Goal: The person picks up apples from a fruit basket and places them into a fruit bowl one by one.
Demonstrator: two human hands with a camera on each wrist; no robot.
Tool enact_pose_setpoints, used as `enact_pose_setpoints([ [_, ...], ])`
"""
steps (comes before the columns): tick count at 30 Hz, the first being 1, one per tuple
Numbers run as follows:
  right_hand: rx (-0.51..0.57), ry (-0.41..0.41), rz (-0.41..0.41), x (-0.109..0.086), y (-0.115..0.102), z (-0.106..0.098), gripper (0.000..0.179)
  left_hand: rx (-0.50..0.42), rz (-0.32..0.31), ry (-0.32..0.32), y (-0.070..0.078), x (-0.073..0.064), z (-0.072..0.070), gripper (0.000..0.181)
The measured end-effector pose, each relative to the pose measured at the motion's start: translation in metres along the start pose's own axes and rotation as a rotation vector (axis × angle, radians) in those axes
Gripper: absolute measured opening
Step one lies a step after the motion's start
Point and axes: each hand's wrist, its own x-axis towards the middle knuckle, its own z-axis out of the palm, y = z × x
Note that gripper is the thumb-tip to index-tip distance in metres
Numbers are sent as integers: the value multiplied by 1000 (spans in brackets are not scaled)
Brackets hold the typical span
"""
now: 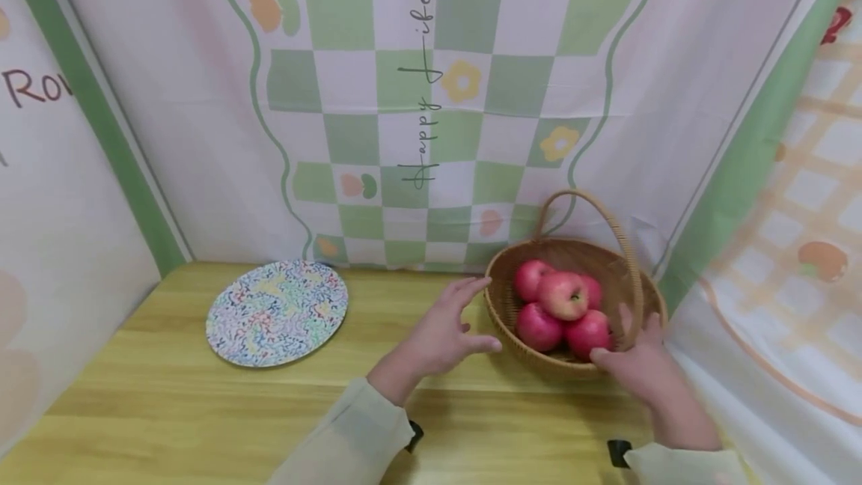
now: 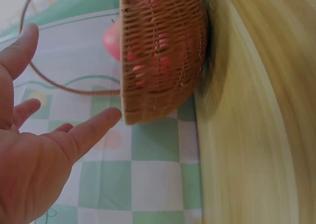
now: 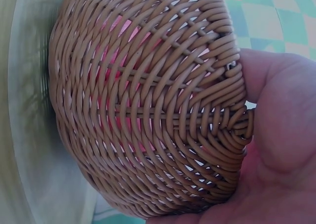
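A brown wicker basket with an arched handle stands at the right of the table and holds several red apples. My left hand is at its left side, thumb and fingers spread apart with nothing between them. One fingertip of that hand reaches the basket rim; whether it touches, I cannot tell. My right hand holds the basket at its right front, by the rim and the foot of the handle. In the right wrist view the thumb lies at the rim, while other fingers are partly hidden.
On the left of the wooden table lies a round plate or mat with a multicoloured speckled pattern. A green and white checked cloth hangs right behind the table. More printed cloth hangs on the right, close to the basket.
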Motion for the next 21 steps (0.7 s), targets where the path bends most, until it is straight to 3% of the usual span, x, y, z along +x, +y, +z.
enact_pose_setpoints([
  [7,-15,8,-39,0,-15,13,105,-68,4,6,0,2,3,89],
  [14,-6,1,-50,-3,-28,31,105,16,28,6,2,3,2,92],
  [21,-186,58,-156,-4,-43,47,100,54,35,31,-2,5,2,92],
])
